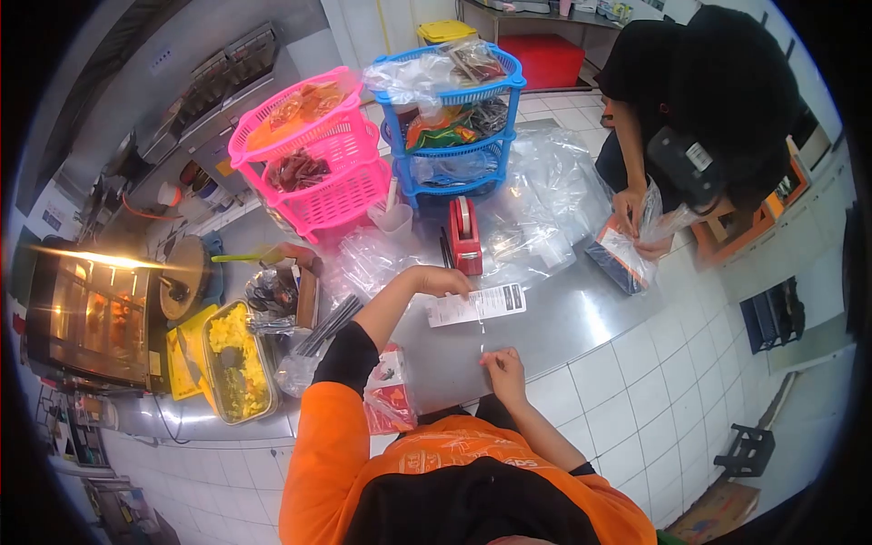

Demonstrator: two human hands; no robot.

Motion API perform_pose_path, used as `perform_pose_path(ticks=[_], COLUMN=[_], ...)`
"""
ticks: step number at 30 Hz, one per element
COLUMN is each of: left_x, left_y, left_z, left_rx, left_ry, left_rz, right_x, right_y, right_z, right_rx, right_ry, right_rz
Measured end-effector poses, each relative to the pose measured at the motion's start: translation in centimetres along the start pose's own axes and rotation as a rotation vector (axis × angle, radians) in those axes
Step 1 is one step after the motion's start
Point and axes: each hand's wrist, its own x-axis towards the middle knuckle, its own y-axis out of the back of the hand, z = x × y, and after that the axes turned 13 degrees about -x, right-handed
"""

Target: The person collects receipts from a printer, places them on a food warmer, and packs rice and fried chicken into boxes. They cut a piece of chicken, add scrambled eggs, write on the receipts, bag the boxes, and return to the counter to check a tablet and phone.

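A printed paper receipt lies at an angle over the steel table. My left hand is closed on its upper left edge, fingers curled. Below the paper, my right hand is closed in a pinch on a narrow clear strip, which looks like tape and runs up to the receipt's lower edge. Just beyond the receipt stands a red tape dispenser, with dark pens at its left side. A red-and-white packet lies by my left forearm.
Pink and blue tiered baskets hold packets. Clear plastic bags spread behind the dispenser. A tray of yellow food is at left, near a lit display warmer. At right, another person handles a bagged box.
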Motion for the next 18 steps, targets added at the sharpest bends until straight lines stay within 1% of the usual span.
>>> perform_pose_path(ticks=[1, 2, 4, 5, 6, 8, 9, 10, 11, 12, 13, 14, 15, 16, 17, 18], left_x=[0.1, 0.1, 0.3, 0.4, 1.6, 4.3, 3.4, 2.5, -0.2, -3.1, -7.6, -12.3, -15.4, -18.0, -20.5, -22.6], left_y=[-0.3, -0.7, -1.3, -1.7, -1.9, -2.1, -3.0, -4.4, -6.0, -8.5, -11.3, -13.1, -15.3, -18.5, -21.1, -23.5], left_z=[-0.9, -0.6, 0.8, 0.8, -0.8, -5.8, -5.0, -4.2, -1.1, 1.7, 4.5, 6.1, 4.9, 2.9, 0.6, -1.6], left_rx=[-0.131, -0.133, -0.387, -0.346, -0.356, -0.094, 0.021, -0.026, -0.022, -0.030, -0.210, -0.389, -0.264, -0.212, -0.236, -0.366], left_ry=[-0.233, -0.226, 0.108, 0.045, 0.044, -0.128, -0.215, -0.317, -0.340, -0.346, -0.249, -0.159, -0.200, -0.326, -0.343, -0.233], left_rz=[-0.085, -0.083, 0.318, 0.388, 0.397, 0.761, 0.802, 0.789, 0.847, 0.897, 0.908, 0.917, 1.034, 1.224, 1.326, 1.393], right_x=[-0.3, -0.4, 0.1, 0.6, 1.2, 1.0, 1.2, 2.1, 2.3, 2.3, 2.4, 2.5, 2.5, 2.1, 1.6, 1.2], right_y=[0.0, 0.0, 0.0, 0.2, 0.4, 0.4, 0.4, 0.4, 0.9, 1.7, 2.9, 3.7, 3.8, 4.3, 4.6, 3.9], right_z=[0.1, 0.3, 0.4, 0.4, 0.4, 1.3, 2.1, 2.6, 2.7, 2.5, 2.3, 1.7, 0.7, -1.3, -3.9, -5.7], right_rx=[0.029, 0.033, 0.033, 0.032, -0.020, -0.073, -0.045, -0.010, 0.109, 0.110, 0.164, 0.216, 0.262, 0.265, 0.250, 0.237], right_ry=[-0.055, -0.058, -0.035, -0.030, -0.003, 0.032, 0.082, 0.142, 0.090, 0.089, 0.054, 0.024, 0.218, 0.223, 0.206, 0.191], right_rz=[-0.058, -0.062, -0.013, -0.020, -0.018, -0.049, -0.034, -0.009, -0.048, -0.073, -0.254, -0.434, -0.507, -0.531, -0.739, -0.937])
